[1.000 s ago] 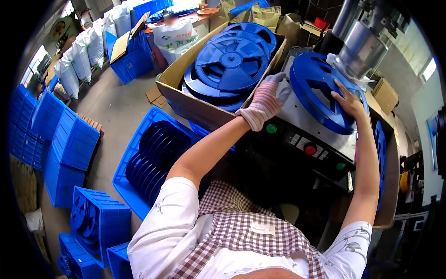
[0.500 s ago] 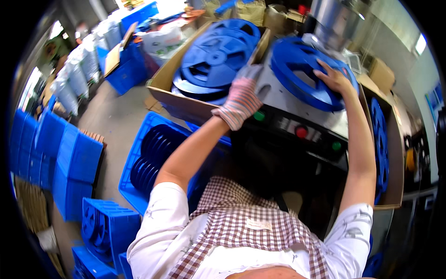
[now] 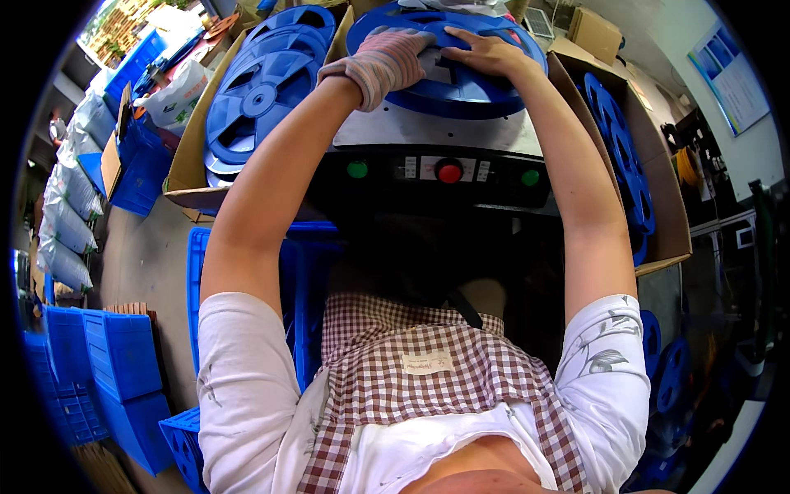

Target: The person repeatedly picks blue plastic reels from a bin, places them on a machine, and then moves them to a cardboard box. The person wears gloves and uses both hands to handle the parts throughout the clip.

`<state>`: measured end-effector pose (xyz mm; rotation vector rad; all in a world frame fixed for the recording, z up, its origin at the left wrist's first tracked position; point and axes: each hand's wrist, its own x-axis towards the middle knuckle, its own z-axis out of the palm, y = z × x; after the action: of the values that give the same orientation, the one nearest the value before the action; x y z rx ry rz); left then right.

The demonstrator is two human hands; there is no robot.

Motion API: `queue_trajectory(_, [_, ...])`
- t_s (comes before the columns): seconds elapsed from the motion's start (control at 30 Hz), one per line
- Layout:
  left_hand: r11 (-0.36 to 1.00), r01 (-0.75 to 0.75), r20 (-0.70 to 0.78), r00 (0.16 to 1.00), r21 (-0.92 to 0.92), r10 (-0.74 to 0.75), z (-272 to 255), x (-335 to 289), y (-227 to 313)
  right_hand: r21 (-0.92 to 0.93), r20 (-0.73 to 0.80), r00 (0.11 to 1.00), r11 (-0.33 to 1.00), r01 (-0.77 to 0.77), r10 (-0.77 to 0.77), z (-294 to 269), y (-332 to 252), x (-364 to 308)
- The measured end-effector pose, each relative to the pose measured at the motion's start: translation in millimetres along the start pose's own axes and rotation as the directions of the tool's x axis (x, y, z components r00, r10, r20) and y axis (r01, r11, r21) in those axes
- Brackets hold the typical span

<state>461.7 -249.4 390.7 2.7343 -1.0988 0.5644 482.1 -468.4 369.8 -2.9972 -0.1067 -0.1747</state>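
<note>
A large blue plastic reel [image 3: 461, 92] lies flat on the metal top plate [image 3: 444, 130] of a machine, at the top middle of the view. On its left side my left hand [image 3: 388, 64], in a striped knit glove with grey fingertips, is closed over the reel's spoke area, fingers pointing right. My right hand [image 3: 487, 54] is bare and reaches over from the right. Its fingers are spread and lie on the reel, thumb and index finger apart near the centre. The fingers' undersides are hidden.
A black panel with a red button [image 3: 448, 171] and two green ones fronts the machine. Left of it stands a carton [image 3: 191, 156] of stacked blue reels; another carton [image 3: 671, 235] of reels stands right. Blue crates [image 3: 123, 354] and white sacks [image 3: 67, 218] line the far left.
The view has swung to face the machine squarely. My left hand has moved from the plate's left edge onto the reel. My right hand stays on the reel, its fingers now nearer the centre.
</note>
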Motion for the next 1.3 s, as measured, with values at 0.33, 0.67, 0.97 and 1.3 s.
queue_trajectory(0.33, [0.998, -0.066, 0.061, 0.996, 0.002, 0.066, 2, 37, 0, -0.051, -0.033, 0.999, 0.998, 0.024, -0.025, 20, 24, 18])
queue_trajectory(0.67, [0.994, -0.079, -0.01, 0.997, 0.071, 0.08, 17, 49, -9, -0.157, -0.141, 0.99, 0.987, -0.028, 0.006, 14, 19, 0])
queue_trajectory(0.97, [0.995, -0.014, -0.027, 1.0, 0.094, 0.016, 16, 51, -5, -0.173, -0.073, 0.936, 0.929, 0.328, -0.344, -13, 26, -18])
queue_trajectory(1.3, [0.975, -0.185, -0.389, 0.913, -0.121, 0.125, -25, -22, 3, 0.131, -0.645, 0.734, 0.916, 0.38, -0.212, -29, 60, -118])
